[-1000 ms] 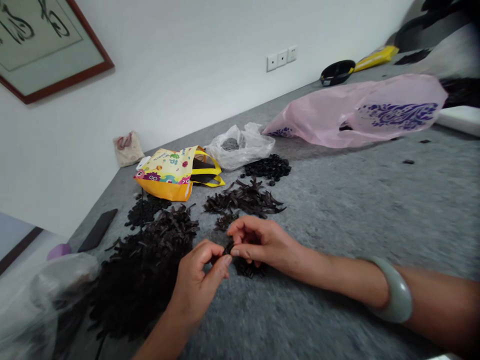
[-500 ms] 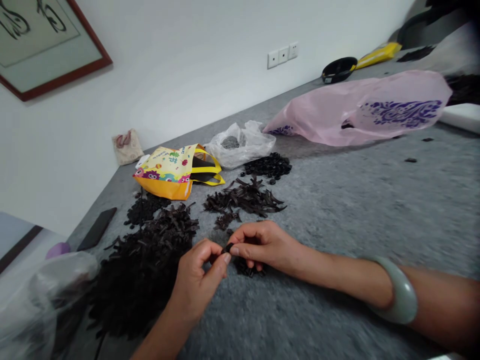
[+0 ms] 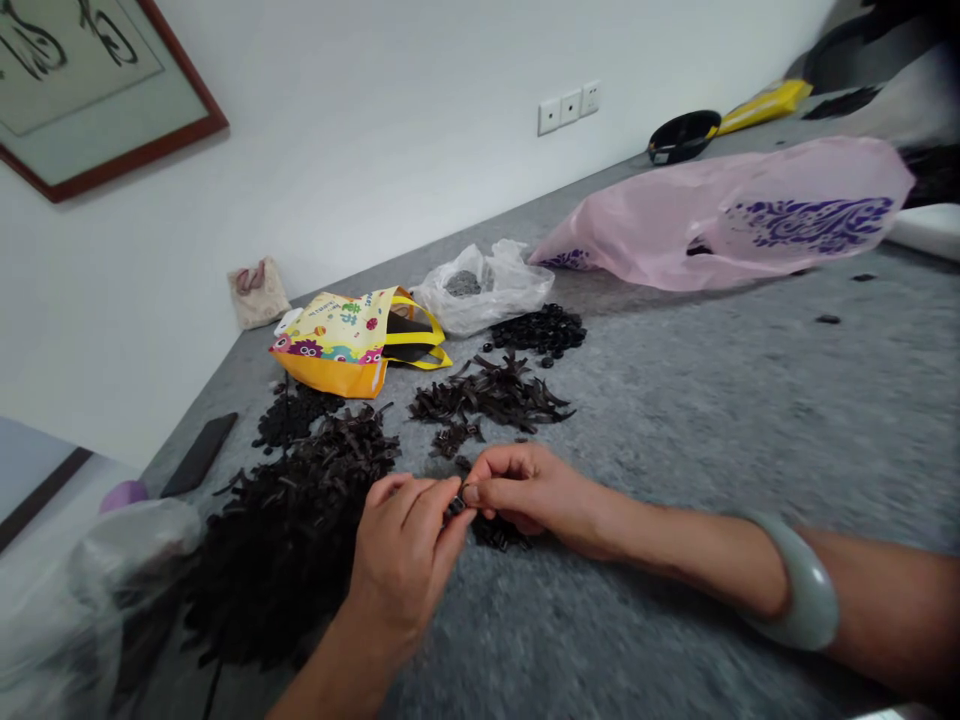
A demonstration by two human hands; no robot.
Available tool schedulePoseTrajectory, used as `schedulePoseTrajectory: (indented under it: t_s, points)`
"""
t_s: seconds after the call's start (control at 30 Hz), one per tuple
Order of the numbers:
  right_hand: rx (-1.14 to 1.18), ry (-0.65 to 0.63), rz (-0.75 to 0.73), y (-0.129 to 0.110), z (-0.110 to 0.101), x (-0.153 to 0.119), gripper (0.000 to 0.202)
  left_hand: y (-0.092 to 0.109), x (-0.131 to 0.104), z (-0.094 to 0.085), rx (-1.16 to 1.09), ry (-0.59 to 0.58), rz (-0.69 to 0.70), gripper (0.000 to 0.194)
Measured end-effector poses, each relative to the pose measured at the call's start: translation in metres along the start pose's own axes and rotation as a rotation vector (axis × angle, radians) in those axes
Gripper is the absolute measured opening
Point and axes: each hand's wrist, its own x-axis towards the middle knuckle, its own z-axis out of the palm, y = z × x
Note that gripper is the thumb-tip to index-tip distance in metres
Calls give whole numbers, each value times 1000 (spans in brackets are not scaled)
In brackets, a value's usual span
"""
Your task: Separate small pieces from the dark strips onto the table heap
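Observation:
My left hand (image 3: 405,560) is closed in a pinch around a small black buckle (image 3: 454,506), mostly covered by the fingers. My right hand (image 3: 529,490) pinches at the same spot, its thumb and forefinger against the buckle's right side. A pale green bangle circles the right wrist. Under and behind the right hand lie small black pieces (image 3: 501,535) that look like buckles. Left of my hands spreads a large heap of short black straps (image 3: 300,530). A smaller pile of strap strips (image 3: 495,392) sits beyond the fingertips.
Round black parts (image 3: 544,332) lie by a clear plastic bag (image 3: 487,290). Around them are a yellow printed tote bag (image 3: 337,345), a dark flat slab (image 3: 201,455) near the table's left edge, a pink plastic bag (image 3: 637,225), a black bowl (image 3: 682,138) and a clear bag (image 3: 127,560).
My left fingers have shifted from a thumb-and-finger pinch to a flatter grip that covers more of the buckle. My right hand stays nearly in place, its fingers drawn in closer.

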Motion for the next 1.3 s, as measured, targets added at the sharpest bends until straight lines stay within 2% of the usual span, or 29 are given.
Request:
schedulePoseTrajectory:
  t_s: [0.1, 0.3, 0.6, 0.7, 0.8, 0.87, 0.97, 1.13, 1.3]
  points:
    - [-4, 2, 10, 1, 3, -2, 16, 5, 2, -2, -6, -36, -8, 14]
    - [-33, 15, 19, 2, 5, -2, 13, 11, 5, -7, -71, -147, -114, 13]
    - [-106, 30, -38, 4, 2, -4, 8, 14, 8, -12, -91, -208, -136, 19]
    - [-180, 4, -130, 6, 0, -5, 12, 12, 3, -12, -182, -266, -269, 16]
    - [-374, -3, -299, 6, -3, -7, 16, 7, -3, -10, -403, -391, -469, 15]
    - [-504, 17, -399, 6, -4, -8, 16, 5, -4, -10, -516, -437, -536, 18]
    - [-618, 19, -476, 5, -4, -10, 14, 2, -2, -11, -516, -411, -521, 19]
    - [-784, -44, -547, -1, -16, -5, 12, -8, 2, -16, -352, -269, -421, 19]
    - [-985, 144, -575, -8, -54, 14, 18, -43, 2, -31, -49, -163, -412, 23]
